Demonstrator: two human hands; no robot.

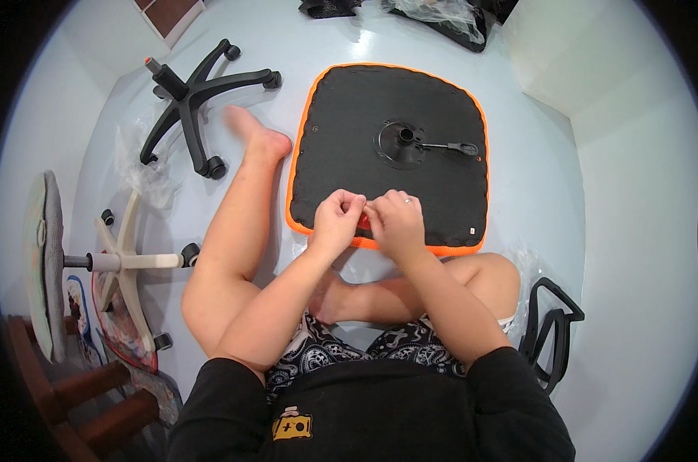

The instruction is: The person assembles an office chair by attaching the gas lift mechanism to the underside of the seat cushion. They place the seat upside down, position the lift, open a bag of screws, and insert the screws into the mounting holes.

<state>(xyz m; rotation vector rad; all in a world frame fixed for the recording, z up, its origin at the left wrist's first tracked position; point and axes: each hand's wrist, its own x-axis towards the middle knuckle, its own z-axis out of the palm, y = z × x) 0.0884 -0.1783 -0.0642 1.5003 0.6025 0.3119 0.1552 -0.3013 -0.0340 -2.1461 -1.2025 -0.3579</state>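
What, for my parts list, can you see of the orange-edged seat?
The seat lies underside up on the floor, a rounded square: black, clothlike panel, orange edging. Near its middle, a round plate bears a socket and a handle pointing right. A white tag shows near one corner. The left hand and right hand are over its near edge; contact is unclear.

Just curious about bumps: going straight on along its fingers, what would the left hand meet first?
Probably the right hand; it looks very close to the left hand, though depth is unclear.
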